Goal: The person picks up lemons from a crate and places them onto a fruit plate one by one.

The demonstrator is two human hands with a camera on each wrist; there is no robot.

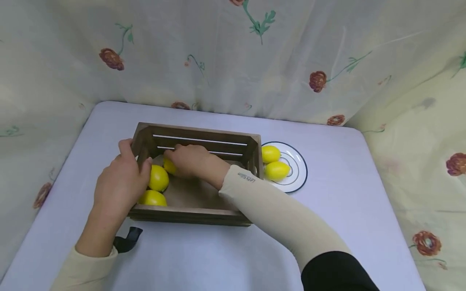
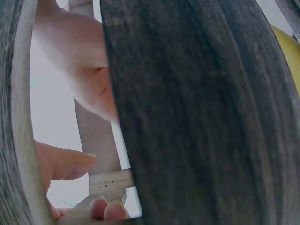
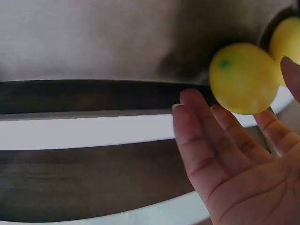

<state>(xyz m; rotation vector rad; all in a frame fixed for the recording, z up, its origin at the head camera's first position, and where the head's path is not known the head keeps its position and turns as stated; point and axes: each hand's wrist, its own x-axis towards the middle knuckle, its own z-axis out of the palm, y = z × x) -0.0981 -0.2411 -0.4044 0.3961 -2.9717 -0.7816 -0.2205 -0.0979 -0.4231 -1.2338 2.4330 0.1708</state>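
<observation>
A brown slatted wooden crate (image 1: 193, 217) stands on the table. My left hand (image 1: 121, 182) grips its left end, with fingers over the rim; in the left wrist view a dark slat hides much of that hand. Inside, my right hand (image 1: 193, 161) reaches to the far left corner. Its fingers are extended in the right wrist view, fingertips against a lemon (image 3: 243, 78), and the thumb stands apart. In the head view this lemon (image 1: 169, 165) is partly covered by the hand. Two more lemons, a middle one (image 1: 158, 178) and a near one (image 1: 153, 198), lie along the left end.
Right of the crate, a white plate (image 1: 297, 178) with a dark rim holds a far lemon (image 1: 271, 154) and a near lemon (image 1: 278, 171). A black curved piece (image 1: 127, 240) is beside my left wrist. Flowered curtains (image 1: 218, 52) enclose the white table (image 1: 320, 226).
</observation>
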